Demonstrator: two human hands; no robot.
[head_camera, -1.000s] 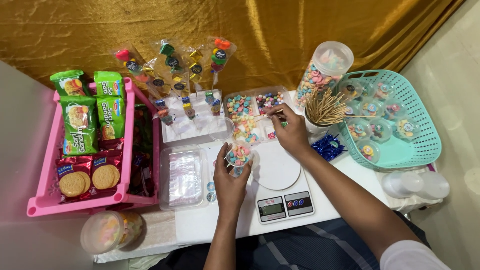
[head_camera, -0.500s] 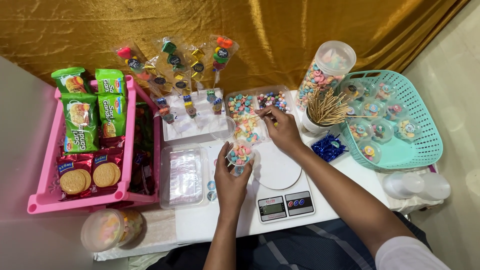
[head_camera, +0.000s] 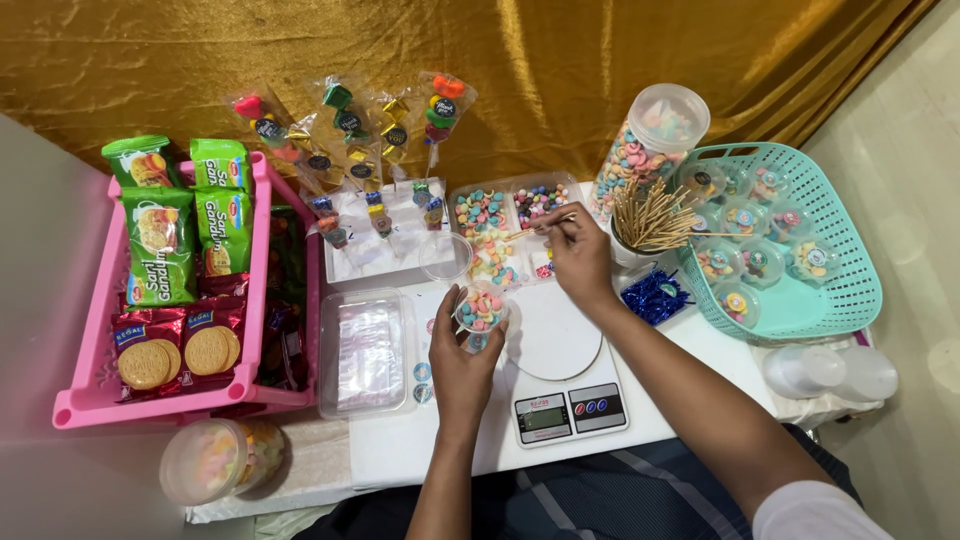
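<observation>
1. Left hand (head_camera: 462, 362) grips a small clear cup of candies (head_camera: 481, 309) at frame centre.
2. Right hand (head_camera: 580, 255) pinches a thin wooden stick (head_camera: 535, 230) over the divided candy tray (head_camera: 505, 222).
3. White kitchen scale (head_camera: 556, 370) lies just right of the cup; teal basket (head_camera: 850, 290) sits far right.

White table (head_camera: 420, 455) with scale (head_camera: 560, 385), baskets, trays.

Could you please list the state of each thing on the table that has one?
Small cup: open, full of candies, held in left hand.
Stick: pinched in right hand.
Tall jar: lidded, partly full.
Scale: platform bare.
Turquoise basket: holds filled cups.
</observation>
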